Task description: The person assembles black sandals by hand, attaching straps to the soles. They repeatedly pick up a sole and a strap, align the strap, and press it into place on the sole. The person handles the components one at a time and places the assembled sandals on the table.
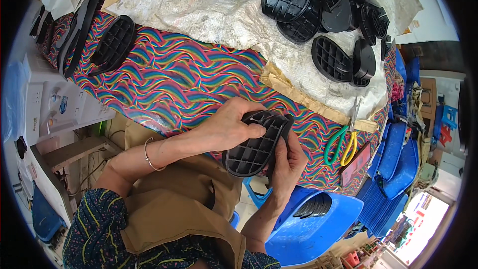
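Two-handed hold on a black gridded sole [250, 150]. My left fingers [255, 130] grasp its upper end, thumb pressed on the lattice; my right fingers [282, 156] pinch its right side. The piece is held tilted in front of my apron [174, 194], at the near edge of the patterned surface [184, 84]. Should either grip loosen, the sole could, in my judgement, twist away and drop past that edge, perhaps toward the blue tub [333, 219]; pressing unevenly with the thumb might bend it out of line. A wide swing of my right arm could knock the green-and-yellow scissors [352, 125], lying just beyond. Whether a second layer backs the sole, I cannot tell.
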A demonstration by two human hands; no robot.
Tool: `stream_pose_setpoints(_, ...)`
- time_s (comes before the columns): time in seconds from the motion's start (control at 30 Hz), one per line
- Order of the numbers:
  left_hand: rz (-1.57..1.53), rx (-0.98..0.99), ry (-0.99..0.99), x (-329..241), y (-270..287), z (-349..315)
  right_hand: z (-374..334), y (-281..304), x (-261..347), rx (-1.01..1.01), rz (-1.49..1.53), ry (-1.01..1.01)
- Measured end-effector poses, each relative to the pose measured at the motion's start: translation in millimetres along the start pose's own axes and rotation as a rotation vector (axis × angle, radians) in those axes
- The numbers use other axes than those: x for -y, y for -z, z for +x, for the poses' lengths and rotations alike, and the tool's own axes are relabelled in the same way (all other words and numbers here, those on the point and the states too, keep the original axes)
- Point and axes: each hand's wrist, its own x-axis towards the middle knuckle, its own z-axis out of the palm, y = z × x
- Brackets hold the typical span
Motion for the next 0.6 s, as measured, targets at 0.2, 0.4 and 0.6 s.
stream_pose_setpoints(0.2, 0.025, 0.007, -0.017, -2, 1, 0, 0, 0, -3, -0.011, -0.012, 0.028)
stream_pose_setpoints(0.4, 0.034, 0.021, -0.024, -6, 1, 2, -1, 0, -7, -0.033, -0.015, 0.033)
stream_pose_setpoints(0.6, 0.040, 0.031, 0.002, -9, 1, 4, 0, -1, -13, -0.078, -0.136, 0.108)
